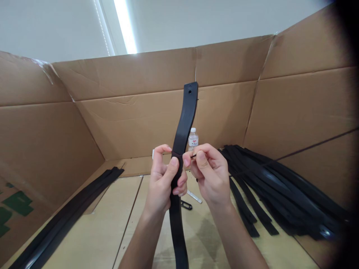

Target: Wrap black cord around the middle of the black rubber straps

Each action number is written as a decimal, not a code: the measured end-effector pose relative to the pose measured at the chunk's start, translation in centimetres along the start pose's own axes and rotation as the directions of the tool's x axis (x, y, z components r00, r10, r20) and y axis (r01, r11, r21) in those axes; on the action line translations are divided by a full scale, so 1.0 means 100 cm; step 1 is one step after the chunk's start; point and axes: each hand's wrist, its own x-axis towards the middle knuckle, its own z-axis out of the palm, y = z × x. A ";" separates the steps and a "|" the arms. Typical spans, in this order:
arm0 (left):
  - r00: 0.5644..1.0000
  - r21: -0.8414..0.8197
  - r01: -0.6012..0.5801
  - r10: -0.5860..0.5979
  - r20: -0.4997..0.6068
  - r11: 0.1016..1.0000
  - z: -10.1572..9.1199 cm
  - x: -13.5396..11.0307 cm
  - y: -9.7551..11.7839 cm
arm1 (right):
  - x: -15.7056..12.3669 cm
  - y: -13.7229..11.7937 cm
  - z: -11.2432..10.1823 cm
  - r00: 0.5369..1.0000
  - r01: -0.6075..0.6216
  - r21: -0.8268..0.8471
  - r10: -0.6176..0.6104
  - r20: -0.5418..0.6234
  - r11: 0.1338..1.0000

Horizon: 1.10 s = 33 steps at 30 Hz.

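A long black strap (184,123) stands upright in front of me, with a small hole near its top end. My left hand (164,179) is wrapped around the strap at its middle, thumb pressed on the front. My right hand (209,173) is beside it, fingers pinched on a thin dark sliver at the strap's right edge. The strap's lower part runs down between my forearms to the bottom of the view.
Tall cardboard walls (134,104) enclose a light wooden table (112,224). A pile of black straps (280,190) lies on the right, a smaller bundle (73,213) on the left. A water bottle (193,139) stands at the back. A small cutter (190,200) lies under my hands.
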 end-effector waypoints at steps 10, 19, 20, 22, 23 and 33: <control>0.999 0.049 -0.040 0.041 -0.029 0.998 -0.001 0.001 -0.001 | 0.006 0.004 -0.002 0.996 -0.052 0.157 0.040 0.078 0.986; 0.999 0.018 -0.031 0.031 -0.009 0.999 -0.001 -0.002 0.005 | 0.003 -0.001 -0.005 0.993 -0.011 0.075 0.002 0.122 0.997; 0.999 0.010 -0.032 0.032 -0.001 0.999 -0.001 -0.002 0.007 | 0.003 -0.002 -0.004 0.992 0.002 0.047 -0.008 0.124 0.999; 0.999 -0.002 -0.032 0.032 0.001 0.999 -0.002 -0.003 0.011 | 0.002 -0.003 -0.003 0.993 0.031 -0.004 -0.030 0.114 1.000; 1.000 -0.010 -0.031 0.031 -0.002 0.999 -0.003 -0.004 0.013 | 0.002 -0.002 -0.003 0.994 0.038 -0.028 -0.035 0.105 0.999; 0.989 -0.197 0.062 -0.033 0.145 0.978 -0.006 -0.005 0.015 | 0.009 0.009 -0.010 0.999 0.030 -0.143 -0.024 0.041 0.989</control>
